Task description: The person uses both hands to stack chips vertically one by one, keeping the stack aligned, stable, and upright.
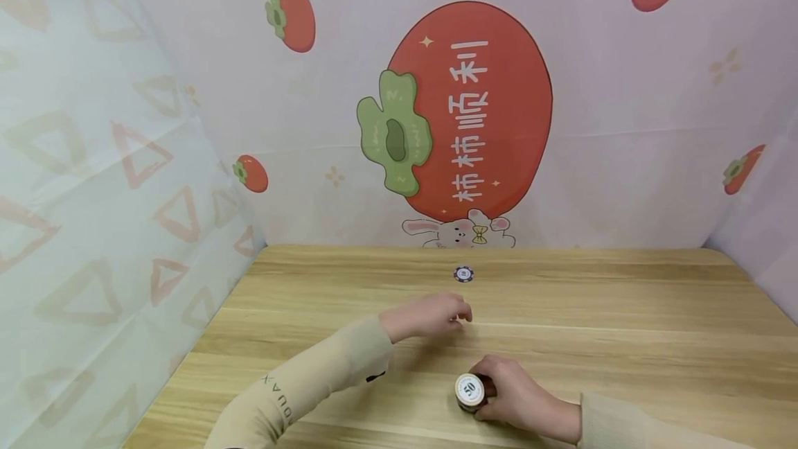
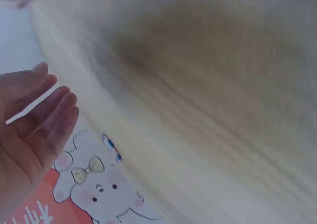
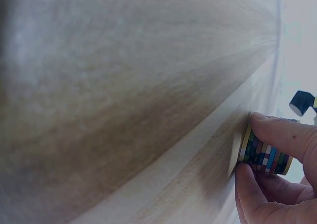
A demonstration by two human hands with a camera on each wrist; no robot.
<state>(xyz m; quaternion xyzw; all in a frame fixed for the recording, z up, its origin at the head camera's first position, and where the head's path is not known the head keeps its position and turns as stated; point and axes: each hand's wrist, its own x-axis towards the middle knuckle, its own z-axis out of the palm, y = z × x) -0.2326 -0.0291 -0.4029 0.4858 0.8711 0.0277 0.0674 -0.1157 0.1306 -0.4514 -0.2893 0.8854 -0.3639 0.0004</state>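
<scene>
A stack of poker chips [image 1: 470, 391] stands on the table near its front, its white top chip marked 50. My right hand [image 1: 517, 397] grips the stack from the right, thumb on one side and fingers on the other. The right wrist view shows the chips' [image 3: 267, 154] many coloured edges between thumb and fingers. Over the middle of the table my left hand [image 1: 430, 314] hovers with fingers loosely bent, holding nothing. Behind it, a single dark-and-white chip [image 1: 463, 274] marked 10 lies flat near the back edge; it also appears beyond the left fingers in the left wrist view.
The wooden table [image 1: 623, 303] meets a back wall sheet [image 1: 598, 179] printed with persimmons and a rabbit. Another printed sheet [image 1: 125, 192] closes the left side, and a pale one stands on the right.
</scene>
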